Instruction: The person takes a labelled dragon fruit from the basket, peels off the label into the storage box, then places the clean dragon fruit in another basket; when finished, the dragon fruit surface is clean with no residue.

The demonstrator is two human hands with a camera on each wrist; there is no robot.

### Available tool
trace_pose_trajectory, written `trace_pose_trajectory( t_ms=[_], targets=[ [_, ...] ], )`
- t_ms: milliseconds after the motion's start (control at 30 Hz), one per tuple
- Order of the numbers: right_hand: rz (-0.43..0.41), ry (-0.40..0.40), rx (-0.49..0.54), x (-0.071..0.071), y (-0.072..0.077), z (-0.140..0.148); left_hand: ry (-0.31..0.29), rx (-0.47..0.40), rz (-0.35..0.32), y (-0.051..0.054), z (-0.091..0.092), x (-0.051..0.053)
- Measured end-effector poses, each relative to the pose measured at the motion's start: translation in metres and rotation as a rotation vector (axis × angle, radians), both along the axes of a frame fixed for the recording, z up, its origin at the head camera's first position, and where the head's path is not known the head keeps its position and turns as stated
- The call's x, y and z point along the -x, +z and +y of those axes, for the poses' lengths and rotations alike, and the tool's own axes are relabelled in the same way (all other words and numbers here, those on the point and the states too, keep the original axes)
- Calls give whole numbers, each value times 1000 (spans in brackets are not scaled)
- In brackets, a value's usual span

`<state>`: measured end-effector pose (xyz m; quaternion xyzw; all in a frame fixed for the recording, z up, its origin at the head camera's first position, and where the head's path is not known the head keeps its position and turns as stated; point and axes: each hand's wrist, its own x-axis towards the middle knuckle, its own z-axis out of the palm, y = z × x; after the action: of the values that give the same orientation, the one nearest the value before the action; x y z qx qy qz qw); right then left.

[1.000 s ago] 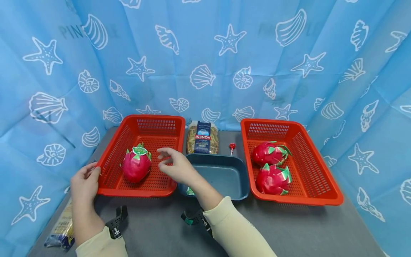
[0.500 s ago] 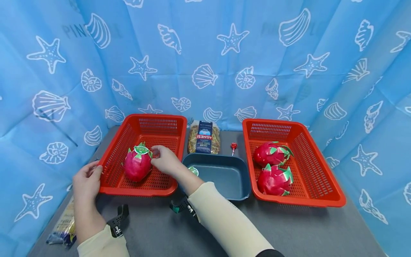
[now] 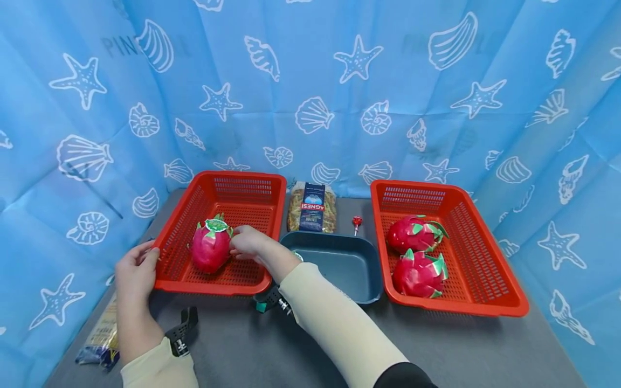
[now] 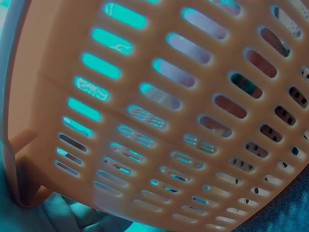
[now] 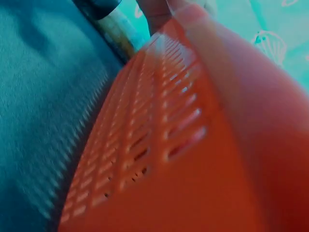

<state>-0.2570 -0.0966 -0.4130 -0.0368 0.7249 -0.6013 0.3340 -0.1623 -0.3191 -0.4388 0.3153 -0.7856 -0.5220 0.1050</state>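
Dragon fruit (image 3: 209,252) sits at 8 o'clock in my head view, upright inside the left red basket (image 3: 242,175), with a green-and-white sticker (image 3: 215,225) at its leafy top. My right hand (image 3: 251,242) reaches into that basket at the fruit's 3 o'clock side, fingers bent toward it; I can't tell whether they are clamped on it or merely beside it. My left hand (image 3: 136,270) pinches the basket's rim at its 8 o'clock edge between thumb and fingers. The dark blue tray (image 3: 344,269) stands at the basket's 4 o'clock, with a pasta bag (image 3: 312,207) at the tray's 11 and a red lollipop (image 3: 357,221) at its 1. Farther toward 4 o'clock of the view, the right red basket (image 3: 487,269) holds two more dragon fruits (image 3: 419,274). A yellowish packet (image 3: 102,337) lies on the tabletop (image 3: 233,345) at 8 o'clock, near my left forearm.

From the left wrist, I see mostly slotted basket wall, with the hand's fingers underneath its edge at 7 o'clock.

From the right wrist, the basket's outer wall runs toward 12, where part of my hand shows, blurred.
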Motion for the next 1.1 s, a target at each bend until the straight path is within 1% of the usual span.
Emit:
trace_pose_trajectory(
  t_ms=[67, 133, 233, 333, 433, 500, 533, 600, 700, 767, 833, 967, 1033, 1100],
  targets=[
    [-21, 12, 34, 0, 0, 1, 2, 3, 1, 0, 0, 0],
    [-43, 42, 57, -1, 0, 3, -2, 7, 5, 0, 0, 0],
    [-60, 118, 76, -4, 0, 6, -7, 16, 11, -1, 0, 0],
    [-59, 191, 83, -8, 0, 7, -12, 18, 17, -1, -1, -1],
    [-19, 275, 45, -12, 1, 9, -15, 14, 16, -1, -2, 0],
    [46, 313, -19, -14, 2, 10, -13, 4, 13, -1, -2, 0],
    [96, 319, -61, -15, 4, 10, -11, 0, 10, -1, -2, -1],
    [242, 322, -176, -16, 8, 12, -12, -1, 10, -1, -3, 0],
    [422, 298, -337, -14, 19, 17, -8, -1, 16, -1, -2, -1],
    [498, 301, -418, -10, 29, 22, -8, 0, 22, -2, -2, -1],
    [532, 308, -462, -4, 40, 27, -8, -2, 22, -2, -2, -1],
    [666, 351, -571, 15, 59, 35, -12, -8, 11, -2, -3, -1],
    [726, 378, -608, 27, 63, 34, -16, -1, 9, -2, -4, -1],
    [747, 410, -625, 37, 62, 31, -15, 17, 17, -2, -2, -1]
  ],
)
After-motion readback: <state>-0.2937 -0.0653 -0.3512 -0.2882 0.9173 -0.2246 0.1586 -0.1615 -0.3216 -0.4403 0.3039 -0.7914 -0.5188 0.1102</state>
